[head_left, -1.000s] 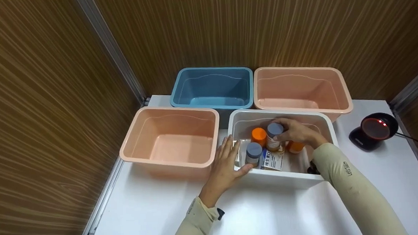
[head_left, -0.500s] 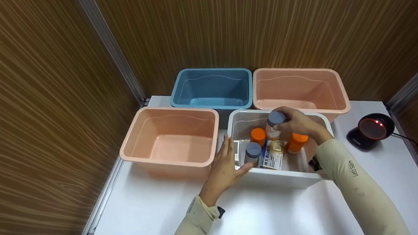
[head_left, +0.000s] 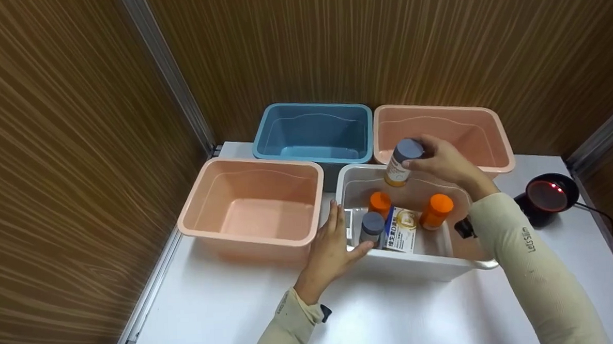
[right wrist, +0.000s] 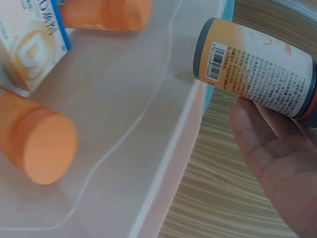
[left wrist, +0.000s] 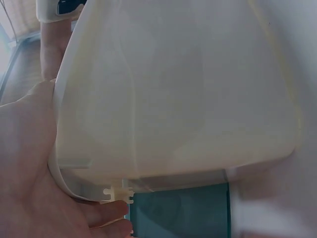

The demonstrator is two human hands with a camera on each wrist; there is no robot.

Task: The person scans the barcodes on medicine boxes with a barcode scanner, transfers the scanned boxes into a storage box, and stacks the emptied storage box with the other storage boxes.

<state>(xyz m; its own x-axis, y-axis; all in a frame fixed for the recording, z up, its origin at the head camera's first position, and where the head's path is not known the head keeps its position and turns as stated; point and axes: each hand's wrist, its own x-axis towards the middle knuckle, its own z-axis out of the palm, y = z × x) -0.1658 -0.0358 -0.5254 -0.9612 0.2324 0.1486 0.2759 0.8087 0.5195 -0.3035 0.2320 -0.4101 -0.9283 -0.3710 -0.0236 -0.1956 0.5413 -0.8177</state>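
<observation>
My right hand (head_left: 444, 161) grips a grey-capped supplement bottle (head_left: 398, 169) by its cap, tilted, above the back rim of the white bin (head_left: 419, 258). In the right wrist view the bottle's barcode and printed label (right wrist: 260, 64) face the camera. My left hand (head_left: 329, 251) rests at the bin's front left corner, fingers extended along the outside and thumb along the front rim. Inside the bin stand another grey-capped bottle (head_left: 372, 229), two orange-capped bottles, one at the left (head_left: 379, 202) and one at the right (head_left: 436, 211), and a vitamin box (head_left: 401, 230).
A pink bin (head_left: 252, 239) stands left of the white one. Behind are a blue bin (head_left: 313, 159) and another pink bin (head_left: 491, 133). A black scanner (head_left: 550, 195) with red lights and a cable sits on the right of the table. Wood-patterned panels (head_left: 321, 42) enclose the table.
My right hand has lifted the grey-capped bottle up and back out of the white bin, uncovering the right orange-capped bottle and the vitamin box. My left hand has stayed at the corner.
</observation>
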